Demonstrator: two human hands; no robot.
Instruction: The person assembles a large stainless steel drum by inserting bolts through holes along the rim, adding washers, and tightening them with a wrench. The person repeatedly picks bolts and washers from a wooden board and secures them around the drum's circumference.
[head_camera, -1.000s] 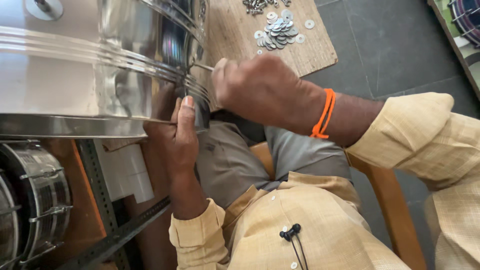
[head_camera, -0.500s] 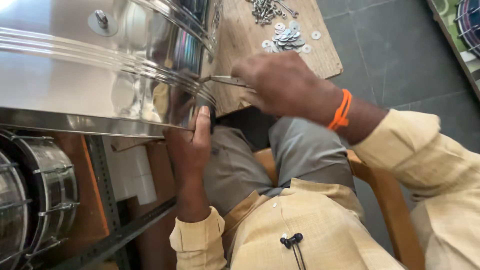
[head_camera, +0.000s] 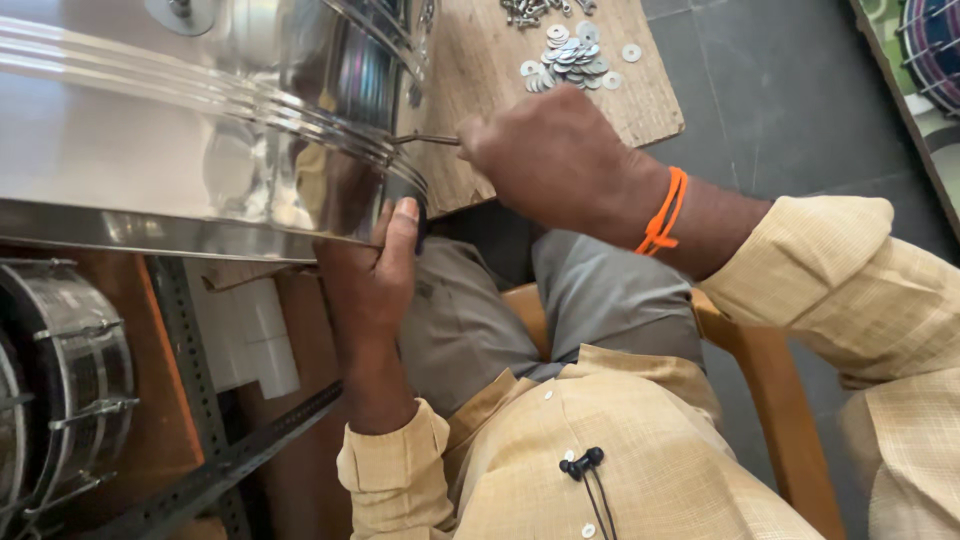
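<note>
Against the lower rim of the shiny steel drum shell (head_camera: 200, 150) the left hand (head_camera: 375, 280) pressed, thumb up on the metal; right hand (head_camera: 555, 160) pinched a thin metal tool (head_camera: 425, 140) touching the shell's edge, washers (head_camera: 570, 60) lying beyond on the wooden board (head_camera: 640, 110).

Silver drum shell (head_camera: 200, 150) — (orange wristband (head_camera: 662, 215))
</note>
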